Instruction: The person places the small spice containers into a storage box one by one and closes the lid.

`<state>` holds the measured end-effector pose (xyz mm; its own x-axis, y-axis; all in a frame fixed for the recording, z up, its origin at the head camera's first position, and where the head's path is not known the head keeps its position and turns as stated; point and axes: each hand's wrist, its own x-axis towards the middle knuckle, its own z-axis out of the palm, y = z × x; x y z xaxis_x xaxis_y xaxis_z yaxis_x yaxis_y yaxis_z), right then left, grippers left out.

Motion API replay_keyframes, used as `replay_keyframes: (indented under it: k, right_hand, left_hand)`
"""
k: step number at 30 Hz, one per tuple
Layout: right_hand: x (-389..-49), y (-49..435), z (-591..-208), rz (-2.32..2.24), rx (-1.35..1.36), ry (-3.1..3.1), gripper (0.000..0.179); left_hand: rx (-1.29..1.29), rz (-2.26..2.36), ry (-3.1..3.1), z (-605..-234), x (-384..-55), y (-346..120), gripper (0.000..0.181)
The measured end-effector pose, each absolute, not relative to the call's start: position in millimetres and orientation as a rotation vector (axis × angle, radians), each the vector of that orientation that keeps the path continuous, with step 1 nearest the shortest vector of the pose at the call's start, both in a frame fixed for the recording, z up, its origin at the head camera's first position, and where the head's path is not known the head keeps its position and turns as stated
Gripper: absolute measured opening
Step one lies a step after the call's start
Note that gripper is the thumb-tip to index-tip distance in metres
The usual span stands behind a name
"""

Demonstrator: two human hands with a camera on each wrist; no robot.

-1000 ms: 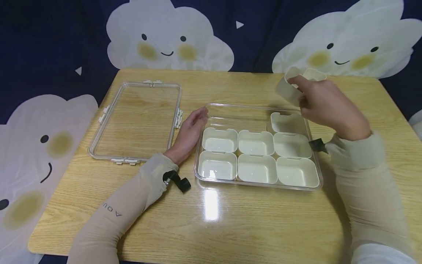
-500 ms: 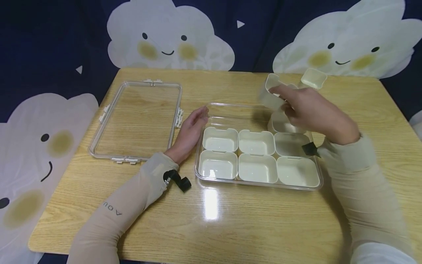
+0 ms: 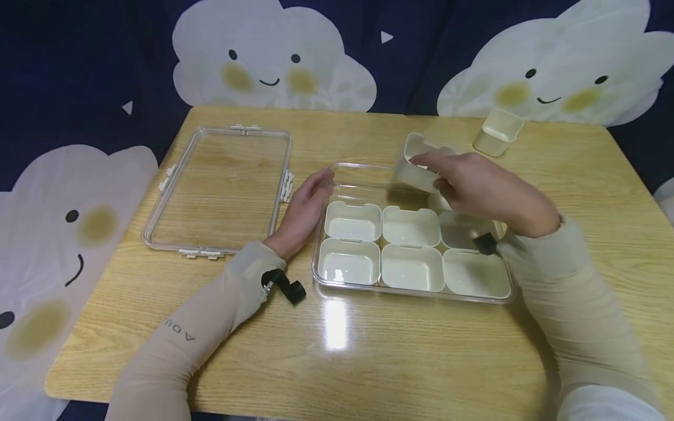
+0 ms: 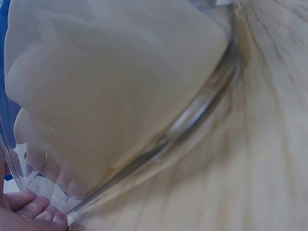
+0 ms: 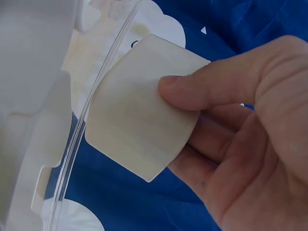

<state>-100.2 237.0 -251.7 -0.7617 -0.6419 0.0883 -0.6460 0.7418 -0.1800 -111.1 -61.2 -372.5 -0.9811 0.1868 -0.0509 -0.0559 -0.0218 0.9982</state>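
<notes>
In the head view, my right hand (image 3: 479, 190) pinches a cream plastic cup (image 3: 421, 175) by its wall, over the back of a clear plastic box (image 3: 411, 295). The right wrist view shows the thumb flat on the outside of this cup (image 5: 139, 110). Cream cups fill the box's front two rows, among them one cup (image 3: 411, 269) at front centre; another, at the back right, is mostly behind my right hand. My left hand (image 3: 305, 210) rests along the box's left wall. Its fingers (image 4: 36, 207) lie against the clear side in the left wrist view.
A clear lid (image 3: 216, 187) with white clips lies flat on the wooden table (image 3: 263, 362), left of the box. One more cream cup (image 3: 497, 133) stands near the back right edge. A dark blue curtain (image 3: 411, 76) with printed clouds hangs behind the table.
My right hand has carried its cup leftward and down, from near the back-right cup to over the box's back row. My left hand stays at the box's side.
</notes>
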Motion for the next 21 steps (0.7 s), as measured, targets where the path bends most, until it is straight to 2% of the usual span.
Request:
replay_keyframes:
  k: [21]
  right_hand:
    - [-97,225,-261,0.327,1.15,-3.035,0.058]
  left_hand:
    - [0.121,2.102,2.1,-372,-111,-62,0.053]
